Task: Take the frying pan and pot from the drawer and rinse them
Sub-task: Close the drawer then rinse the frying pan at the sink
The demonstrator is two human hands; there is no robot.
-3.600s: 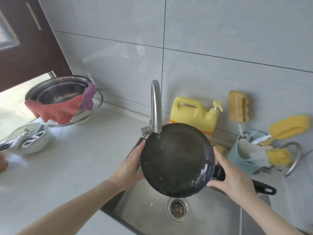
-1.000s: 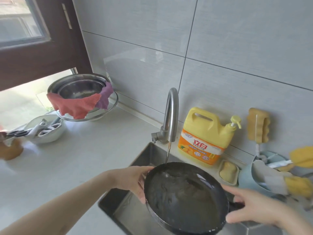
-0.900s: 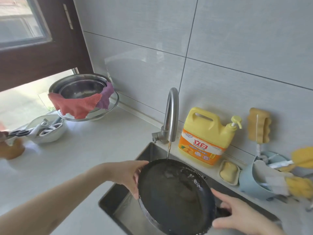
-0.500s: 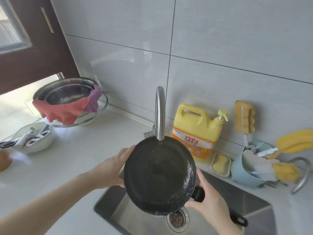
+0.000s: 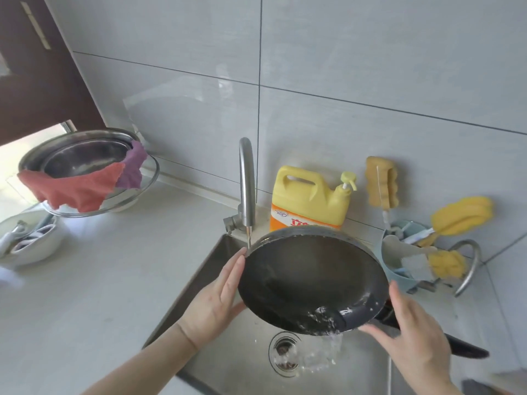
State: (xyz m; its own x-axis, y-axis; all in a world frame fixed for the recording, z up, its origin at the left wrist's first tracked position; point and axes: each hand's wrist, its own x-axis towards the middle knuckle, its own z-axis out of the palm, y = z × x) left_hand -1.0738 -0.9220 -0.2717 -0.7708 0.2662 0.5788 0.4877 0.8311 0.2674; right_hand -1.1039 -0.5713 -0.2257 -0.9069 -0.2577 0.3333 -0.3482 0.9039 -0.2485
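Head camera looks down on two bare hands holding a frying pan (image 5: 310, 280) over the sink (image 5: 216, 269). Nearest, the right hand (image 5: 410, 334) sits at the pan's near right rim, where the black handle (image 5: 462, 347) leaves the body; its fingers (image 5: 397, 299) are spread against the rim, and whether any of them wrap the handle I cannot tell, since motion blur covers that spot. The left hand (image 5: 216, 295) lies flat with its fingers together along the pan's left edge, palm pressed to the outer wall, clasping nothing. Judging by this, the two hands steady the pan from opposite sides so it can be tipped.

That tilt looks deliberate: the near lip hangs lowest, and water spills off it straight down toward the drain (image 5: 283, 353), so the rinse water empties into the basin rather than onto the desk (image 5: 99, 275). The far left rim sits just under the faucet (image 5: 246, 189), where a thin stream meets it, keeping fresh water running across the dark inside.

Behind the pan stands a yellow detergent jug (image 5: 309, 196), out of the splash. Further left on the desk, steel bowls (image 5: 82, 158) draped with a red cloth (image 5: 72, 189) rest well apart from the sink. No pot is visible yet, so that half of the task seems to remain.
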